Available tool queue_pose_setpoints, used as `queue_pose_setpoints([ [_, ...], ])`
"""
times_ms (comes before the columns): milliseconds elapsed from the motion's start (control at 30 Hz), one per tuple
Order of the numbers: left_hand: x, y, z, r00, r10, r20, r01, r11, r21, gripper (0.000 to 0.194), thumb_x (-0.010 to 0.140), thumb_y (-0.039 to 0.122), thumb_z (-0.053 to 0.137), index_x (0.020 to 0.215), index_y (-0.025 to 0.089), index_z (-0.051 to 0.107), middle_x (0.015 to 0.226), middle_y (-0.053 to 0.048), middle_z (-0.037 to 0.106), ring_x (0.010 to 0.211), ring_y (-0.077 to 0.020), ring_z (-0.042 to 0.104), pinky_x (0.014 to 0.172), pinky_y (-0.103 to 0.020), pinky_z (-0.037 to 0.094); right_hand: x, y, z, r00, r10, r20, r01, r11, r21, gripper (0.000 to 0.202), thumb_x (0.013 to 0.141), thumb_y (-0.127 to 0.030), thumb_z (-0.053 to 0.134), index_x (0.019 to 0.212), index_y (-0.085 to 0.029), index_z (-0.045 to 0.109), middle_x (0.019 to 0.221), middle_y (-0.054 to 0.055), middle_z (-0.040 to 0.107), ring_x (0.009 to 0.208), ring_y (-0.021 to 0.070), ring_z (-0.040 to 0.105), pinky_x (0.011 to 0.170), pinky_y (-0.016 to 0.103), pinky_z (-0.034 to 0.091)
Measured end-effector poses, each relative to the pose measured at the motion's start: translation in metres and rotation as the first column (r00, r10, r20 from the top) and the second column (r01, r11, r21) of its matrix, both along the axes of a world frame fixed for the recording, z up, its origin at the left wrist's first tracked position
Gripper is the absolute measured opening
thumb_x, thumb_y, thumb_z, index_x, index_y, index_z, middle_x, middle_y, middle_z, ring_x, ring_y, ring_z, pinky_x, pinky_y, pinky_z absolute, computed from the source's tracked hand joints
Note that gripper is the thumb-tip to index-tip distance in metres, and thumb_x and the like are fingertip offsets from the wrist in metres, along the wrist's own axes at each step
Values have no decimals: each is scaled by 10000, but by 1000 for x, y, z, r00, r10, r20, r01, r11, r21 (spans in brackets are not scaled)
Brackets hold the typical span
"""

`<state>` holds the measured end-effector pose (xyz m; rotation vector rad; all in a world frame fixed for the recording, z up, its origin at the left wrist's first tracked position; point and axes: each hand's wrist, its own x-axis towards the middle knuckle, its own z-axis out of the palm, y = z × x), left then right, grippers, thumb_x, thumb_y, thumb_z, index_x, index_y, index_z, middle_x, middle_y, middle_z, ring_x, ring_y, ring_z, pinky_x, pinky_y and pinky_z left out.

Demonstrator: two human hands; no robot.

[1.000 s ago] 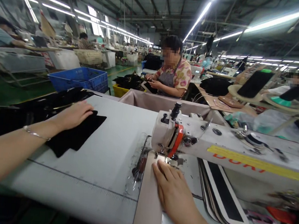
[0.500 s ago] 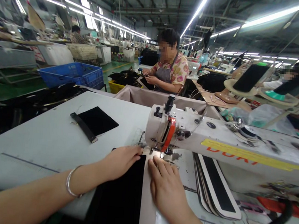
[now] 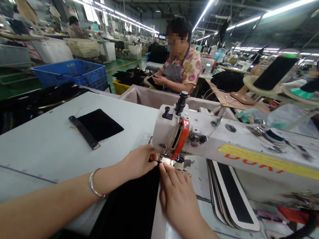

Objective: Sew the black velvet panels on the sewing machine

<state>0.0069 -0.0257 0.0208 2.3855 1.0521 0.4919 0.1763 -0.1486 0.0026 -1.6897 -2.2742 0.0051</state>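
Note:
A white sewing machine [image 3: 169,131] with an orange-red guard stands at the middle right. Under its head runs a black fabric piece [image 3: 132,210] beside a pale strip [image 3: 160,223], both hanging toward me. My left hand [image 3: 140,162], with a bracelet at the wrist, pinches the black fabric's far edge close to the needle area. Flat on the pale strip lies my right hand [image 3: 177,191], fingers extended together, tips near the presser foot. The needle itself is too small to make out.
A black square piece with a dark strap [image 3: 100,125] lies on the table [image 3: 34,142] at left. Stacked pale-edged panels [image 3: 233,196] rest right of my right hand. A person [image 3: 181,62] works behind a fabric-lined bin [image 3: 147,96]. Thread cones [image 3: 275,74] stand at right.
My left hand has shifted slightly right and its fingers have drawn together on the black fabric. The black fabric now covers more of the pale strip. The view has shifted slightly.

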Motion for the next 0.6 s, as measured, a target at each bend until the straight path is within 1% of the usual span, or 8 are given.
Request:
queue_pose_setpoints([
  [67,-2,2,-1,1000,13,0,-13,997,72,219,808,183,643,1025,207,656,1028,-62,672,945,-247,632,840,-372,512,0,0,0,1000,-1,-3,0,1000,-5,586,922,-135,433,1501,-147,342,1413,109,511,1202,267,459,960,422,361],
  [100,-3,2,-2,1000,21,-6,-20,995,93,222,816,209,654,1037,210,654,1053,-67,666,970,-256,627,861,-386,509,0,0,0,1000,1,-5,-1,1000,-5,587,920,-134,431,1500,-149,342,1420,106,505,1205,267,457,960,423,360],
  [200,-6,1,-5,999,12,-34,-9,997,75,105,864,237,623,959,214,661,963,-51,667,894,-235,637,818,-371,522,-1,0,0,1000,1,-11,-2,1000,-10,585,915,-128,426,1494,-161,353,1448,94,478,1209,266,454,960,424,360],
  [233,-6,0,-6,999,17,-33,-14,997,75,106,871,230,615,966,213,658,955,-49,664,882,-229,637,811,-365,525,-1,0,0,1000,0,-11,0,1000,-9,582,913,-126,426,1490,-163,360,1452,93,474,1209,267,454,960,425,360],
  [300,-6,-3,-7,998,48,-28,-44,993,113,179,867,236,631,1042,205,645,1020,-66,655,925,-239,633,839,-377,526,-1,-1,0,1000,-2,-13,2,1000,-8,571,914,-123,423,1481,-166,376,1458,92,468,1220,269,447,972,429,355],
  [367,-7,-5,-7,996,68,-52,-58,982,180,235,872,282,646,1091,197,638,1080,-90,642,990,-265,619,885,-411,514,0,-1,-1,1000,-3,-18,3,1000,-1,561,918,-121,419,1476,-173,387,1456,89,469,1239,269,434,1000,431,343],
  [467,-10,-7,-9,993,42,-111,-14,971,237,182,929,339,584,991,197,679,1013,-88,655,998,-272,611,909,-434,497,0,-2,-2,1000,-3,-28,3,1000,8,562,915,-119,427,1473,-174,395,1444,93,472,1241,267,426,1027,427,331],
  [600,-11,-6,-11,995,28,-94,-9,981,192,183,944,314,565,929,196,704,979,-76,667,977,-249,616,914,-404,495,-1,-1,-2,1000,-2,-28,2,1000,7,541,925,-123,412,1464,-156,406,1398,116,504,1209,269,446,1005,436,342],
])
